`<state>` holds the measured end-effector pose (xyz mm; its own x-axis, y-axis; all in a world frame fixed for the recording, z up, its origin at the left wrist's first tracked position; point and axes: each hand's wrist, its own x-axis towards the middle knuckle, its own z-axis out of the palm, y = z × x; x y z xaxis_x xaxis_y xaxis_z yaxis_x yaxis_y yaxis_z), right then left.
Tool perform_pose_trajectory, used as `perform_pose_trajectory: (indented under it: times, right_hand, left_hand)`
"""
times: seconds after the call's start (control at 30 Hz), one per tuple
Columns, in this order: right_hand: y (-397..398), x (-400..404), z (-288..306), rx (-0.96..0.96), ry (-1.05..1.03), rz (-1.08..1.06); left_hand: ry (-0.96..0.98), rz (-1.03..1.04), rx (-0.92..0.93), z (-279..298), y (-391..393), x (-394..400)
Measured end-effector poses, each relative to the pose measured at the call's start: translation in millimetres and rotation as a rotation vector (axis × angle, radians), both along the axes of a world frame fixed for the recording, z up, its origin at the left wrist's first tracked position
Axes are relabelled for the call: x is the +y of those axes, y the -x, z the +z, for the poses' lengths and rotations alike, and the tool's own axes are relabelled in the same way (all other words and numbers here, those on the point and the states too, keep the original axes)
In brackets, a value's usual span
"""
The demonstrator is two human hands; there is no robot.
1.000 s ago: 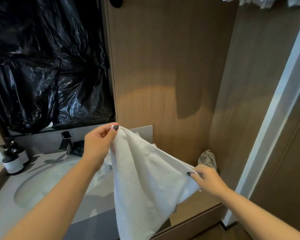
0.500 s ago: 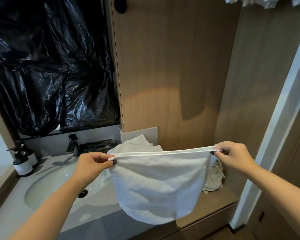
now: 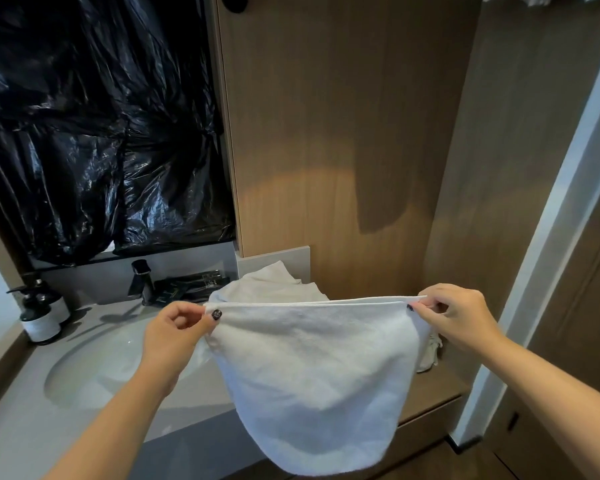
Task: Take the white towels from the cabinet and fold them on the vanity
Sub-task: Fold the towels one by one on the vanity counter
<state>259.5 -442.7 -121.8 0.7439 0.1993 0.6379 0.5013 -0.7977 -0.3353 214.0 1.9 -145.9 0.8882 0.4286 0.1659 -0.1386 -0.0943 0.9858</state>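
The white towel point(image 3: 312, 372) hung doubled over in mid-air at frame centre, w/ two hemmed top edges stretched level btwn both hands and its rounded lower fold drooping toward 6 o'clock, in front of the bench point(image 3: 32, 427) edge. The left hand point(image 3: 177, 329) pinched the towel's left top corner, thumb & fingers curled on the hem, so that grip was clamped on cloth. The right hand point(image 3: 458, 320) pinched the right top corner the same way, grip likewise closed on the hem. Behind the towel at 12 o'clock lay a rumpled pile of more white towels point(image 3: 274, 282) on the bench, against the grey backsplash. At 9 o'clock from the towel sat the oval sink point(image 3: 94, 368), w/ the dark tap point(image 3: 142, 282) at approx 10 o'clock behind it. Two dark pump bottles point(image 3: 40, 317) w/ white labels stood far left at 9 o'clock. Black plastic sheeting point(image 3: 94, 126) covered the wall above, toward 10–11 o'clock. At 3 o'clock, partly hidden by the towel, a greyish cloth point(image 3: 430, 355) lay on the wooden shelf point(image 3: 433, 389) of the cabinet niche.
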Motion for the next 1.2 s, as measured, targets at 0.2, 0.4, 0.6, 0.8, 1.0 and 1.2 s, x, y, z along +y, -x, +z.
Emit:
perform_pose_trajectory:
  times: [0.2,0.4,0.6,0.8,1.0,1.2]
  right_hand:
    - [-9.9,-3.1,-6.3,0.114,-0.046,-0.056]
    - [-7.2,-0.8,-23.5,0.215,-0.062,-0.037]
    - [-1.3,-0.2,-36.9,0.377,0.038,0.081]
    - [-6.8,5.9,-64.4,0.402,0.031,0.105]
    - [-25.5,16.5,-88.9,0.451,0.083,0.136]
    - [-61.2,56.7,-86.0,0.411,-0.043,0.149]
  left_hand:
    - [-0.127,-0.110,0.078,0.9,9.0,-18.3]
    - [-0.325,0.016,0.111,-17.2,18.1,-24.8]
    - [-0.434,0.201,0.149,-46.7,30.5,-24.6]
    - [-0.382,0.280,0.231,-78.9,45.8,-27.4]
    - [-0.386,0.298,0.319,-96.5,55.6,-18.5]
    - [-0.358,0.368,0.306,-80.4,20.9,0.8]
